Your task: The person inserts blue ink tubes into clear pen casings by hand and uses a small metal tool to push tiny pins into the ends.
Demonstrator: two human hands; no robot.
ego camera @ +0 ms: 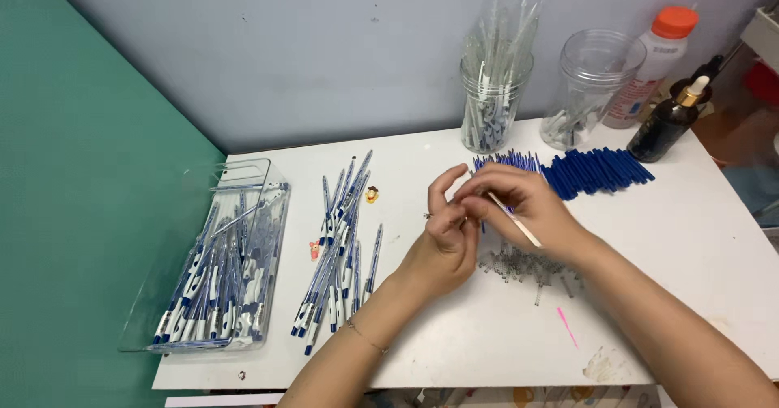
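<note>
My two hands meet above the middle of the white table (pixel 690 238). My right hand (pixel 523 201) pinches a thin white pen refill (pixel 516 222) that slants down to the right. Closed fingers of my left hand (pixel 446 229) touch the refill's upper end; what they hold is hidden. Several blue pen caps (pixel 596 170) lie in a heap just beyond my hands. Small clear pen parts (pixel 523 266) are scattered under my right wrist. Left of my hands, several assembled blue and white pens (pixel 341 246) lie in a loose pile.
A clear tray (pixel 243 177) full of finished pens sits at the left edge. At the back stand a glass jar of clear barrels (pixel 491 100), an emptier plastic jar (pixel 588 83), a white bottle with an orange cap (pixel 657 63) and a dark dropper bottle (pixel 669 120).
</note>
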